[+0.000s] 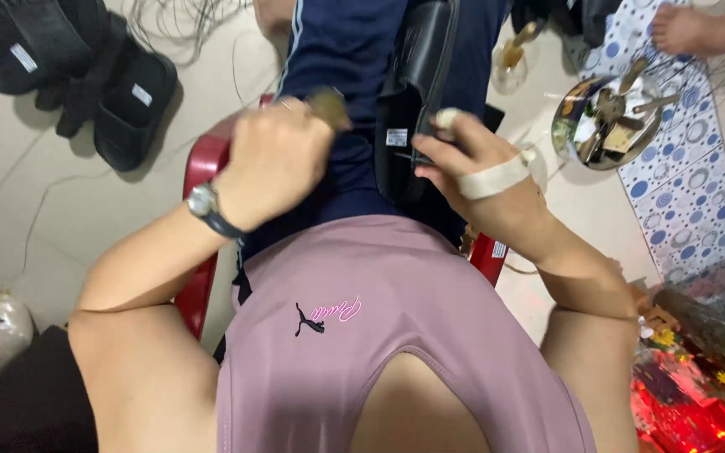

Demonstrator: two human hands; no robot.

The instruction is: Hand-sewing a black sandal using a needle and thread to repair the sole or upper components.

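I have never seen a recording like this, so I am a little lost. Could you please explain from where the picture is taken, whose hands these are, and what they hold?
There is one picture, taken by a camera worn on the person's head, looking down at the lap. No machine appears; the two hands belong to that person, who sits on a red plastic chair. The left hand, with a wristwatch, grips a small blurred tool with a brownish handle. The right hand, with white tape on its fingers, steadies a black leather piece on the knees. On the tiled floor lie black sandals and a metal tray of tools.
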